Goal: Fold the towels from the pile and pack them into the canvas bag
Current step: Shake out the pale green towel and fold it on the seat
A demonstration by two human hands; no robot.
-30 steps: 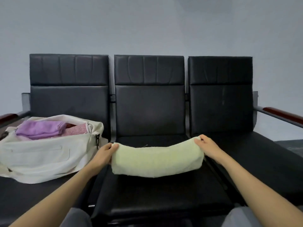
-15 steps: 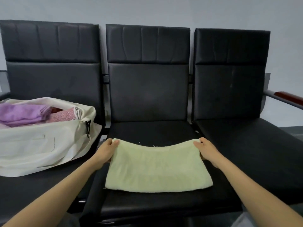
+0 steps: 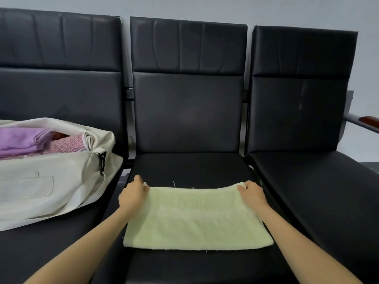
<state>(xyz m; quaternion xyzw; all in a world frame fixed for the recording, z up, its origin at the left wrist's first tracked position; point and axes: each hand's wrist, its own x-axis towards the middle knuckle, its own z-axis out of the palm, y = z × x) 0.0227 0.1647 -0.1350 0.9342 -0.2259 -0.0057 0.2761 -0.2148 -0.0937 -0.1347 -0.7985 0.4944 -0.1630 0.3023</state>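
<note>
We pinch the far corners of the pale green towel [image 3: 196, 218], 1 in our left hand [image 3: 133, 194], 1 in our right hand [image 3: 252, 194]; it lies flat on the middle seat [image 3: 190, 167], lower centre. To fold well, we should draw both corners evenly to the near edge. Soft terry, loose threads; canvas bag [image 3: 51, 181] at left.

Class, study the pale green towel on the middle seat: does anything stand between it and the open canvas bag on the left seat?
Nothing visible does. Only bare black seat lies between the green towel and the canvas bag. Its mouth is open, with a purple towel and a pink towel already inside.
</note>
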